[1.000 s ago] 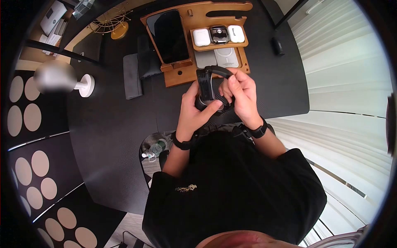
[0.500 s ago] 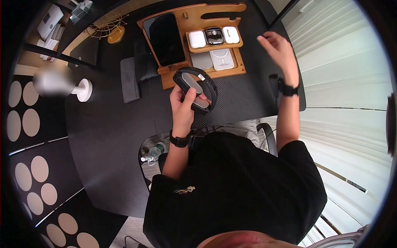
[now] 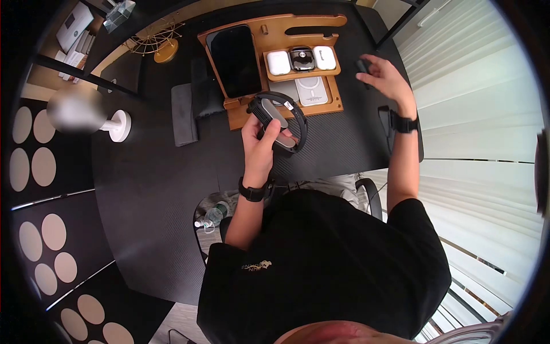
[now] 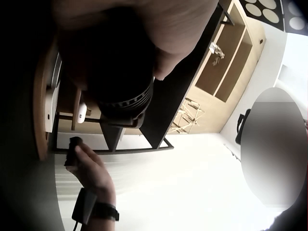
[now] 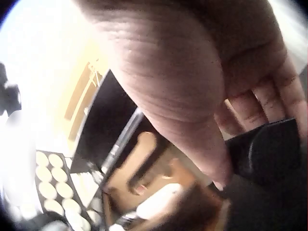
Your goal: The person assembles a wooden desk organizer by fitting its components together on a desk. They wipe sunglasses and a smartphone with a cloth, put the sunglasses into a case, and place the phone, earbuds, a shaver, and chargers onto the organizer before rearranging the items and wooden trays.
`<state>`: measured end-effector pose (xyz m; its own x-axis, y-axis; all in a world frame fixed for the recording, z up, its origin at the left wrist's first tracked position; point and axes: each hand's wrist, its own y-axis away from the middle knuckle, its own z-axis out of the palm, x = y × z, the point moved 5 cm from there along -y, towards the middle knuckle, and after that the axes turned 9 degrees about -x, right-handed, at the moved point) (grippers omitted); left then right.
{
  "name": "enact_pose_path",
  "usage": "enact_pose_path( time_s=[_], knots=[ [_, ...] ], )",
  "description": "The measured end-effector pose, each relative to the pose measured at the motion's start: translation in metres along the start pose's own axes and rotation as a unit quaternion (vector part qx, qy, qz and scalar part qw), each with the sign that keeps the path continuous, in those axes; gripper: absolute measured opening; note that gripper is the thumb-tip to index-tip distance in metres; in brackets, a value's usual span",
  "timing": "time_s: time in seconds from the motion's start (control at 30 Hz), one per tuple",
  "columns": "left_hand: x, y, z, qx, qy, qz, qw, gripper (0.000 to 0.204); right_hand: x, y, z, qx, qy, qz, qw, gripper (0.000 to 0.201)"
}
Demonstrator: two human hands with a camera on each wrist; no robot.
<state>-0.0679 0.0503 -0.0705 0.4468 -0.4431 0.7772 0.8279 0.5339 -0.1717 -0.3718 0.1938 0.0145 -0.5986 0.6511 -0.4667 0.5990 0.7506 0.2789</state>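
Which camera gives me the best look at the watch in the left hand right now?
The head view: the watch shows whole, strap looped, gripped by the left hand over the wooden stand. The left wrist view shows only its dark ribbed strap under the palm. The right wrist view doesn't show it.

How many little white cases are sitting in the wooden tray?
2. One white case lies at the left end of the wooden tray's small upper shelf, the other white case at its right end, with a dark round gadget between them.
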Motion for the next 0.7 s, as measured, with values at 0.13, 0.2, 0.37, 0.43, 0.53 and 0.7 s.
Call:
enact_pose_path(
  time_s=[0.13, 0.2, 0.37, 0.43, 0.53, 0.7],
  knots=[
    [0.001, -0.003, -0.005, 0.03, -0.018, -0.008, 0.999, 0.019, -0.059, 0.033, 0.031, 0.002, -0.358, -0.214, 0.909, 0.046],
    [-0.001, -0.004, -0.009, 0.036, -0.04, 0.003, 0.999, 0.019, -0.074, 0.037, 0.057, -0.021, -0.483, -0.223, 0.847, 0.04],
    [0.0, -0.003, -0.005, 0.037, -0.053, -0.014, 0.998, 0.02, -0.105, 0.045, 0.104, -0.058, -0.667, -0.203, 0.715, 0.036],
    [0.0, -0.005, -0.003, 0.044, -0.06, -0.015, 0.997, 0.021, -0.107, 0.045, 0.118, -0.024, -0.645, -0.186, 0.741, 0.037],
    [0.001, -0.006, -0.003, 0.056, -0.097, -0.02, 0.993, 0.02, -0.106, 0.046, 0.132, 0.023, -0.621, -0.165, 0.766, 0.039],
    [0.001, -0.007, -0.001, 0.059, -0.114, -0.045, 0.991, 0.02, -0.105, 0.047, 0.145, 0.084, -0.595, -0.15, 0.785, 0.039]
  ],
)
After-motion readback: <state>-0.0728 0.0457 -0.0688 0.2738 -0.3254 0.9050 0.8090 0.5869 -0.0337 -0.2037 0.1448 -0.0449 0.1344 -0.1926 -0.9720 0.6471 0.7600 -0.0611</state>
